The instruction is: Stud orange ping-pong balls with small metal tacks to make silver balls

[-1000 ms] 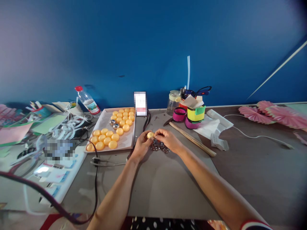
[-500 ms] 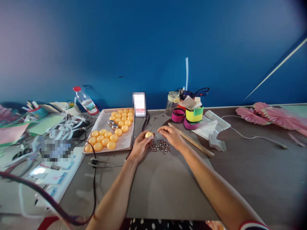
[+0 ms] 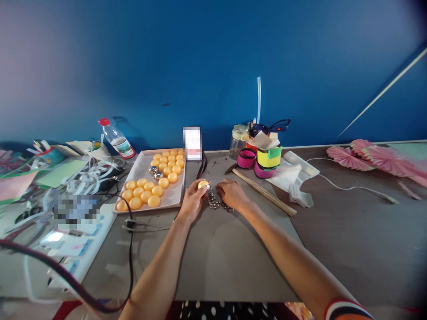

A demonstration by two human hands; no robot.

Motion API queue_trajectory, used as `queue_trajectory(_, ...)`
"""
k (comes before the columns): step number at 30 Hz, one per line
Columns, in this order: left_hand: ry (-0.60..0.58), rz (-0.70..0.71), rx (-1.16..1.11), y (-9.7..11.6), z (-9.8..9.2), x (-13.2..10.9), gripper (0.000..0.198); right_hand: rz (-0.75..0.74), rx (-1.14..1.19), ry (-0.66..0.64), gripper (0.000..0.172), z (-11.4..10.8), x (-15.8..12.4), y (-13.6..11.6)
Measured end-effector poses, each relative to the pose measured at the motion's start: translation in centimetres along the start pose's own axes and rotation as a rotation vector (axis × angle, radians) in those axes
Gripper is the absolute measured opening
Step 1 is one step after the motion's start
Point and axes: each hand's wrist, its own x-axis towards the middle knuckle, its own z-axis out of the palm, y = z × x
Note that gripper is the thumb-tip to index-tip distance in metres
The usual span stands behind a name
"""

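My left hand (image 3: 193, 199) is closed around a pale yellow ball (image 3: 203, 184), with something small and shiny at its right side by the thumb. Just right of it, my right hand (image 3: 231, 193) reaches down with bent fingers over a pile of small silvery beads (image 3: 214, 202). Its fingertips touch the pile's upper right part and hide some of it, so whether a bead is between them does not show. To the left, a shallow white tray (image 3: 171, 195) bears rows of similar yellow balls (image 3: 154, 201) and a couple of silver ones (image 3: 158, 176).
A hammer (image 3: 263, 191) lies right of my right hand. Behind it stand a glass jar (image 3: 236, 144) and a yellow-pink container (image 3: 268, 159). A phone (image 3: 192, 144) leans on the blue wall. Cables (image 3: 132, 249) and a tilted bottle (image 3: 117, 141) are at left.
My right hand has moved down and slightly left, from above the beads onto them, its fingers bending downward. My left hand still holds the ball, turned a little.
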Motion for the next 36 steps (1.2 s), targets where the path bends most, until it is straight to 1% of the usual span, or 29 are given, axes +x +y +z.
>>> queue_trajectory(5,0.032,0.019,-0.002,-0.2,-0.1,0.2,0.031,-0.015,0.041,0.018,0.02,0.3,0.1,-0.5)
queue_trajectory(9,0.021,0.016,-0.022,-0.2,-0.2,0.2,0.03,-0.025,0.084,0.098,0.016,0.5,0.1,-0.3)
queue_trajectory(12,0.013,0.012,-0.022,-0.2,-0.2,0.1,0.03,0.007,0.217,0.199,0.014,0.5,0.1,0.0)
queue_trajectory(14,0.008,0.007,-0.02,-0.2,-0.2,0.1,0.031,0.062,0.384,0.23,0.015,0.3,0.0,0.1)
queue_trajectory(18,-0.015,-0.018,-0.039,-0.1,-0.2,-0.1,0.033,0.157,0.843,0.12,0.011,-0.3,-0.2,-0.2)
queue_trajectory(20,-0.019,-0.03,-0.054,-0.1,-0.3,-0.1,0.034,0.151,1.084,0.097,0.008,-0.4,-0.2,-0.3)
queue_trajectory(23,-0.021,-0.038,-0.064,-0.1,-0.4,-0.1,0.036,0.096,1.321,0.056,0.014,-0.7,-0.1,-0.6)
queue_trajectory(26,-0.04,-0.042,-0.052,-0.1,-0.4,-0.1,0.037,0.07,1.442,-0.038,0.022,-1.0,-0.2,-0.7)
queue_trajectory(29,-0.067,-0.054,-0.042,-0.1,-0.4,-0.1,0.039,0.063,1.523,-0.079,0.026,-1.3,-0.3,-1.0)
queue_trajectory(31,-0.083,-0.058,-0.042,-0.1,-0.4,-0.2,0.038,0.05,1.548,-0.072,0.026,-1.3,-0.2,-1.1)
queue_trajectory(36,-0.092,-0.052,-0.043,0.0,-0.3,-0.4,0.039,0.092,1.558,0.031,0.025,-1.2,0.0,-0.9)
